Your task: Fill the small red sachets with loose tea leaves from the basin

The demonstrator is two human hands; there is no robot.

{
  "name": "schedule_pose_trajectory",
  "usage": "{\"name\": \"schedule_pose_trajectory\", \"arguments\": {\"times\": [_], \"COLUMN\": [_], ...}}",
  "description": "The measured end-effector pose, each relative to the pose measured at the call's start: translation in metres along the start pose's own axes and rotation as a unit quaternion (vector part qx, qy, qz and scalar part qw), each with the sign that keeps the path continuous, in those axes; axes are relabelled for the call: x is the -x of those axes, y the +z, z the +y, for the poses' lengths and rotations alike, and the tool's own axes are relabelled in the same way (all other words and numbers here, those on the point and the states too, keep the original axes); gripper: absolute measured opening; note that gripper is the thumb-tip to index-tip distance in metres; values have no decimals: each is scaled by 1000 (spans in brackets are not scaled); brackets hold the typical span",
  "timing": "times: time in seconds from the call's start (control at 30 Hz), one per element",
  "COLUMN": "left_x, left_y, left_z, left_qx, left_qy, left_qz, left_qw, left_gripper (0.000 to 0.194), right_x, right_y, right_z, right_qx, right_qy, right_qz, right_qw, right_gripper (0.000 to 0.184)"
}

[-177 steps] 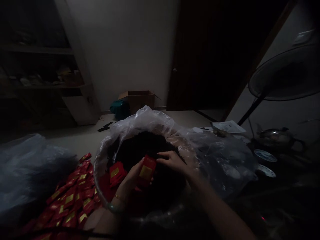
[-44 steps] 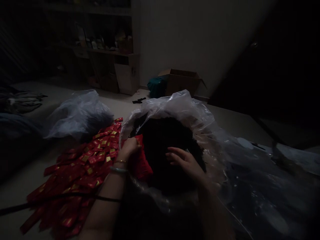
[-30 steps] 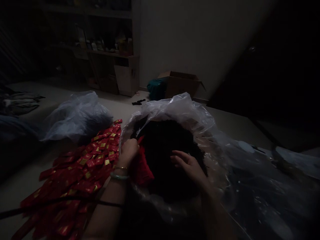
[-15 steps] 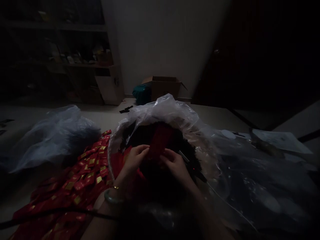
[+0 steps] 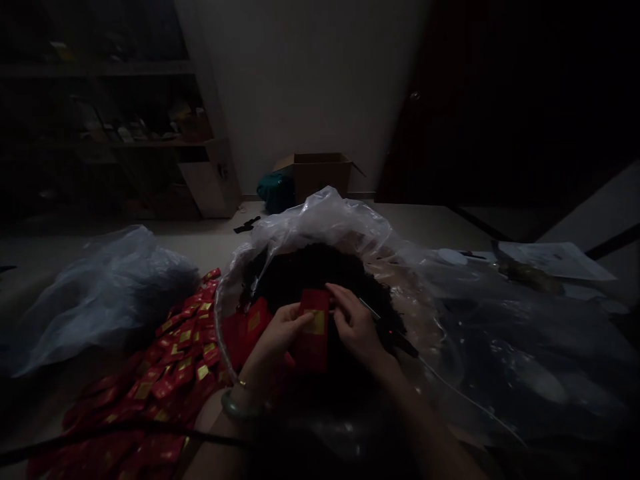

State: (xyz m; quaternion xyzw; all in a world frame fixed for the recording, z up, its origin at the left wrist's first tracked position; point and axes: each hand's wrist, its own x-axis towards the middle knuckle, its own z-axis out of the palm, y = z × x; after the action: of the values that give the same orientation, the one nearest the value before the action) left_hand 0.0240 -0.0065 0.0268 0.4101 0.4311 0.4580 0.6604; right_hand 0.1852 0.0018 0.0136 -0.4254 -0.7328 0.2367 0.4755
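Note:
A red packet [image 5: 311,353] with a gold label stands between my hands, over the dark heap. My left hand [image 5: 285,327] grips it at the left edge, the thumb lying across the gold label. The fingers of my right hand [image 5: 354,320] are bent at its upper right edge and seem to pinch it, though the dim light hides the exact contact. Beneath both hands is a heap of black, stringy material [image 5: 305,267] in a clear plastic bag [image 5: 327,207]. More red packets [image 5: 257,317] lie inside the bag by my left wrist.
A large pile of red packets with gold labels [image 5: 173,360] spreads at the left. Beyond it sits another plastic bag [image 5: 120,273]. A dark, thin object with a red light [image 5: 400,340] lies at the right, its pale cord trailing away. A cardboard box [image 5: 323,177] stands against the wall.
The packet has come nearer and down, and its gold-labelled face now shows. My left hand has shifted right and lower, its thumb now across the label. The view has swung slightly right.

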Motion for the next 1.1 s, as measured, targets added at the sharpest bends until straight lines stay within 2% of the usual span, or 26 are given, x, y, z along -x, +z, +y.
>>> {"name": "schedule_pose_trajectory", "arguments": {"times": [0.17, 0.27, 0.47, 0.57, 0.67, 0.8, 0.87, 1.0, 1.1], "left_x": [-2, -1, -2, -2, -1, -1, -2, -8, -9], "left_y": [4, 7, 11, 12, 12, 12, 11, 7, -5], "left_z": [-3, -6, -10, -12, -12, -12, -13, -16, -13], "left_qx": [-20, -16, 0, 9, 10, 25, 27, 18, -53], "left_qy": [14, 21, 47, 42, 30, -4, -22, -22, -17], "left_qz": [22, 31, 49, 54, 43, 44, 66, 148, 172], "left_qw": [999, 999, 998, 998, 999, 999, 997, 989, 984], "left_gripper": [40, 40, 43, 42, 42, 48, 50, 39, 33], "right_x": [-1, 2, 6, 6, 4, 4, 7, 14, 13], "right_y": [0, 0, 4, 5, 2, -1, 2, 13, 15], "right_z": [-6, -4, -2, -4, -6, -9, -10, -11, -14], "right_qx": [11, 35, 141, 176, 142, 88, 100, 137, 72], "right_qy": [45, 61, 18, 22, 47, 59, 53, 26, 15], "right_qz": [-23, -10, 4, -6, -22, -62, -69, -25, 7], "right_qw": [999, 997, 990, 984, 989, 992, 991, 990, 997], "right_gripper": [43, 42, 40, 34, 27, 29, 28, 33, 23]}}
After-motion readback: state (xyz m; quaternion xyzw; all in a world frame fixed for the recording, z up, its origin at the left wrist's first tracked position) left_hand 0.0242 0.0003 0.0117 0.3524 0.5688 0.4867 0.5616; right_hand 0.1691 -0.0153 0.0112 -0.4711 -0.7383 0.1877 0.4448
